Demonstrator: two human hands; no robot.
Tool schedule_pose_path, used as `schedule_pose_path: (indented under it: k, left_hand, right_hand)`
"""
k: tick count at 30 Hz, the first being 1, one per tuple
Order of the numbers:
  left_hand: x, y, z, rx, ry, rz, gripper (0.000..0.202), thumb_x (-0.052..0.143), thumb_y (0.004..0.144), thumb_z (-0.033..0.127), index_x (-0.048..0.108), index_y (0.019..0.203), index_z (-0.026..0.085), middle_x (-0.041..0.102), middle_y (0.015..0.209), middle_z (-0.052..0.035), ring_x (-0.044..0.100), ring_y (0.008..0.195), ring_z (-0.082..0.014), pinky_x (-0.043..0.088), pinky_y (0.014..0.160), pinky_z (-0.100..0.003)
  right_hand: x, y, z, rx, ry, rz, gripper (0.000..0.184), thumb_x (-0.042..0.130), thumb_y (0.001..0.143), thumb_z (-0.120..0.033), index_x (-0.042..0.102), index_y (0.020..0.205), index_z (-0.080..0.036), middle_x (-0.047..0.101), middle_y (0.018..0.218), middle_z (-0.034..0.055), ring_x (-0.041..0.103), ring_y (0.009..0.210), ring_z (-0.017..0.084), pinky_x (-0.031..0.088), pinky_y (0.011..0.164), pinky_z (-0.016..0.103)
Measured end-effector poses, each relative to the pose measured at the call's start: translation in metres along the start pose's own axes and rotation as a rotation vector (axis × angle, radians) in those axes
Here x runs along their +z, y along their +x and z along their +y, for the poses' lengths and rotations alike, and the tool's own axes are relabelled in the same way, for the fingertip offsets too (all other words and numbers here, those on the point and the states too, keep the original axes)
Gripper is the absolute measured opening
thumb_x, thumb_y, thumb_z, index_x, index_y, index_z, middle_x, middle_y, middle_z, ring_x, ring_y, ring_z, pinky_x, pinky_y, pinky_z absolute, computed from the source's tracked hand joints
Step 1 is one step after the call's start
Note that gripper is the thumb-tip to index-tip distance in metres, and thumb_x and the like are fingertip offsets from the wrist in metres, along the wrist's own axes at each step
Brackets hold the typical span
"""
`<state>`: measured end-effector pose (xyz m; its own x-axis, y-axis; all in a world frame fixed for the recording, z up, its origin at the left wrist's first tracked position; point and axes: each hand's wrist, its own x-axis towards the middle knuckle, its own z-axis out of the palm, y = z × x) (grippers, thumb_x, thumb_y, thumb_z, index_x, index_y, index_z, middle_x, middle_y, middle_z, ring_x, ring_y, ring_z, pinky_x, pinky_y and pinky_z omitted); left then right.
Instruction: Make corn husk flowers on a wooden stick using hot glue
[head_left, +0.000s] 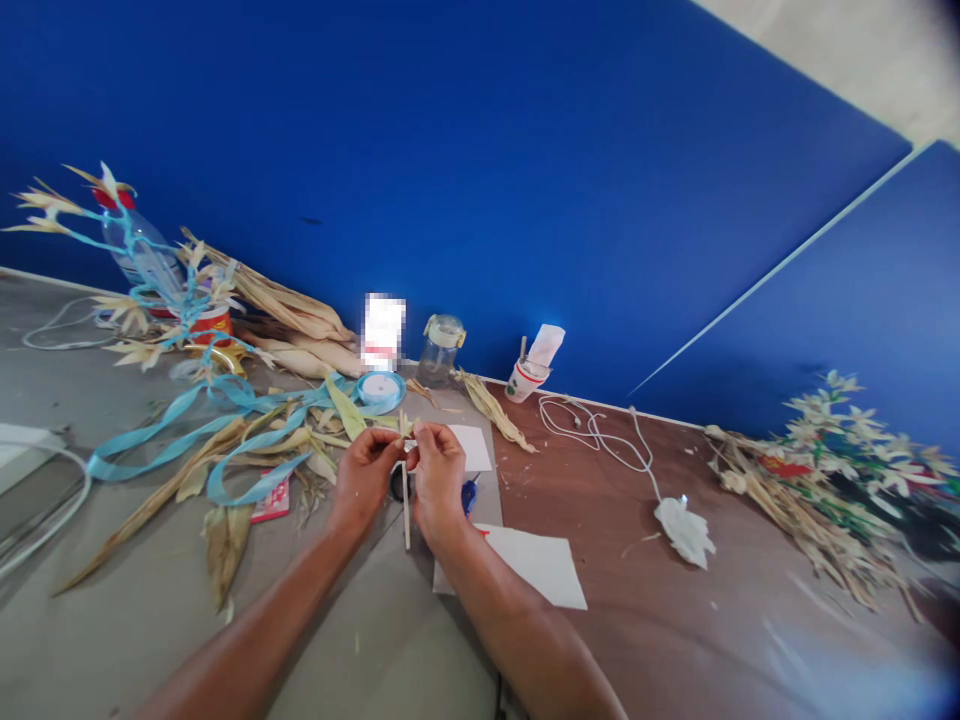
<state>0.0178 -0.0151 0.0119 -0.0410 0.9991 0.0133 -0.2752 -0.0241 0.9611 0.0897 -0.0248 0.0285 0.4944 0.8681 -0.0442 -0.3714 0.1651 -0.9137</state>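
Wooden stick [406,515] stands nearly upright just above the worktop [187,620], held between both hands with its lower end hanging free over the grey surface. The left hand [365,472] has its fingers [391,440] pinched together on the upper end of the stick. The right hand [439,482] meets it from the other side, fingers [418,434] likewise clamped on the top of the stick, so that the fingertips of the two hands almost touch. A pale scrap of husk [403,420] pokes up just above the pinch.

Under the right forearm lies a white sheet of paper [544,568], and a small blue object [469,493] shows just beside the right hand. Just beyond the hands sits a smaller white card [474,447]. To the left, dry corn husks [225,450] lie tangled with light blue ribbon [157,430], which leads to a ribbon spool [380,390]. Farther back stand a glass jar [440,350] and a paper cup [525,378], with a white cable [592,428] coiled on the brown part of the worktop. A plastic bottle [139,250] holding husk flowers stands at far left, another husk bouquet [832,470] lies at far right, and a blue wall [525,150] closes it off.
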Motion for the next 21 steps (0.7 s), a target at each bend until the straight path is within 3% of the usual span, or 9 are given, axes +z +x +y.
schedule_pose_path:
  k: [14, 21]
  left_hand:
    - [-0.0019, -0.0001, -0.0013, 0.02, 0.043, -0.018, 0.014, 0.067, 0.066, 0.028, 0.059, 0.07, 0.016, 0.059, 0.061, 0.0024, 0.053, 0.059, -0.0113, 0.041, 0.063, -0.024]
    - [-0.0028, 0.0013, 0.0008, -0.011, -0.046, -0.06, 0.019, 0.069, 0.065, 0.03, 0.059, 0.075, 0.017, 0.06, 0.061, 0.0028, 0.054, 0.058, -0.0111, 0.041, 0.062, -0.023]
  right_hand:
    - [0.001, -0.0024, -0.0075, -0.009, -0.12, 0.007, 0.017, 0.057, 0.07, -0.032, 0.054, 0.065, -0.016, 0.042, 0.041, -0.0096, 0.035, 0.039, 0.006, 0.03, 0.042, 0.02]
    - [0.0004, -0.0021, -0.0081, -0.038, -0.153, -0.015, 0.015, 0.056, 0.072, -0.029, 0.054, 0.064, -0.016, 0.043, 0.043, -0.0092, 0.036, 0.039, 0.007, 0.033, 0.043, 0.02]
